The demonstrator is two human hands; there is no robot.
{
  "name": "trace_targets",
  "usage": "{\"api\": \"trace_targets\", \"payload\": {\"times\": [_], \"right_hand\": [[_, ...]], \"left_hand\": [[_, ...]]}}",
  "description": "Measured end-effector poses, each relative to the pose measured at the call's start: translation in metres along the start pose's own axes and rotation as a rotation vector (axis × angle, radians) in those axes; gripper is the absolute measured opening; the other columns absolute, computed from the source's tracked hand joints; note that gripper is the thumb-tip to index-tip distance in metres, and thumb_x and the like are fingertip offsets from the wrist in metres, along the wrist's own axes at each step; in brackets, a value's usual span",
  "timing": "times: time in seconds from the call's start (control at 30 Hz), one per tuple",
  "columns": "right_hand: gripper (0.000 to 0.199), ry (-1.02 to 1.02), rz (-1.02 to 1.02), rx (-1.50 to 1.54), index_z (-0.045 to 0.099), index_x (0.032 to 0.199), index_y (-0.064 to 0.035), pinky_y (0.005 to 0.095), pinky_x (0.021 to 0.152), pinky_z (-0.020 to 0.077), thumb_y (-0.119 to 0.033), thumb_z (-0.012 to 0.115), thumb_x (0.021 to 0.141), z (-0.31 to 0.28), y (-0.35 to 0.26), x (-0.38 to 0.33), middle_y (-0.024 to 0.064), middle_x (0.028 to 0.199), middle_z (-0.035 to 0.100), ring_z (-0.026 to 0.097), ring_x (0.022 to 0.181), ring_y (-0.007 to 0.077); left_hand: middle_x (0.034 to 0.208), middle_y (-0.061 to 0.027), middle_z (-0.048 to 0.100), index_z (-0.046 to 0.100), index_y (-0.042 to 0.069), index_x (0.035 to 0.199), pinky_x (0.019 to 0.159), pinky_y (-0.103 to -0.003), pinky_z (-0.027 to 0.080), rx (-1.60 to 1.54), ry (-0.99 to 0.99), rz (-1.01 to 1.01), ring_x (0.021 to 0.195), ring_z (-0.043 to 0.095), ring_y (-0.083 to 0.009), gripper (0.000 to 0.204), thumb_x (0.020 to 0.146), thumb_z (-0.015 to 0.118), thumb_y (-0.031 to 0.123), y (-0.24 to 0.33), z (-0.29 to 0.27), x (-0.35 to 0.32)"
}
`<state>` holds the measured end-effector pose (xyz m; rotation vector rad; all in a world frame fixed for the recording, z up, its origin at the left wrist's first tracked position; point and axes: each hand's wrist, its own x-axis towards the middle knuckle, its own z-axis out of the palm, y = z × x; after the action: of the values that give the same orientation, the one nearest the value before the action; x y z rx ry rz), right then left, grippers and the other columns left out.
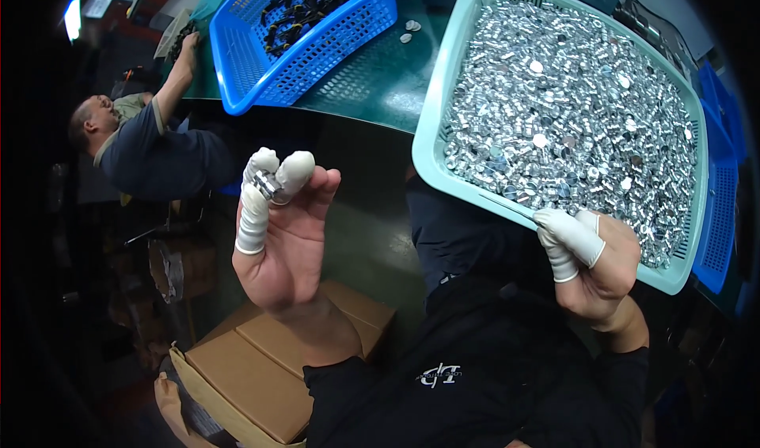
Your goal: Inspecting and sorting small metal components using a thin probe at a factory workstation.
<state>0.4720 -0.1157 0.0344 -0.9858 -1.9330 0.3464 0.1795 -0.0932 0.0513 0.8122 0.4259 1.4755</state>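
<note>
My left hand [286,226] is raised palm up, with white finger cots on the thumb and two fingers. Pinched between those fingertips is a small shiny metal cylinder part [267,184]. At the near rim of the light green basket [434,131], my right hand [590,258] is closed, also wearing white finger cots. Its fingertips grip a thin pointed metal tool [514,208] that points left along the rim; its exact kind is too small to tell. A great many loose silver metal parts [570,108] fill the basket.
On the green table [356,92], a blue basket [309,76] holds dark parts with yellow bits. A few pale discs [410,32] lie between the baskets. Blue baskets [719,203] stand at right. Brown cartons [269,361] sit lower left. A co-worker [158,147] reaches at far left.
</note>
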Motion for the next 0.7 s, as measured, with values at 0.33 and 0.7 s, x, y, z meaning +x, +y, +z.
{"api": "trace_targets", "payload": {"times": [0.33, 0.7], "right_hand": [[0.016, 0.072, 0.079, 0.116, 0.068, 0.089, 0.0025, 0.0261, 0.039, 0.03, 0.002, 0.071, 0.073, 0.01, 0.003, -0.013, 0.0039, 0.052, 0.048, 0.042, 0.039, 0.0143], [0.012, 0.069, 0.144, 0.17, 0.065, 0.088, 0.002, 0.0255, 0.042, 0.0272, -0.001, 0.066, 0.076, 0.01, 0.004, -0.02, 0.004, 0.053, 0.049, 0.041, 0.042, 0.0124]], "left_hand": [[0.093, -0.0179, 0.065, 0.051, 0.001, 0.113, 0.089, -0.05, 0.048, -0.303, 0.066, -0.127, 0.092, 0.062, -0.034, 0.043, 0.096, 0.044, 0.039, -0.011, 0.015, 0.007], [0.068, -0.0041, 0.051, 0.048, 0.01, 0.087, 0.078, -0.039, 0.04, -0.354, 0.063, -0.222, 0.071, 0.05, -0.0228, 0.052, 0.093, 0.033, 0.059, -0.029, 0.024, 0.014]]}}
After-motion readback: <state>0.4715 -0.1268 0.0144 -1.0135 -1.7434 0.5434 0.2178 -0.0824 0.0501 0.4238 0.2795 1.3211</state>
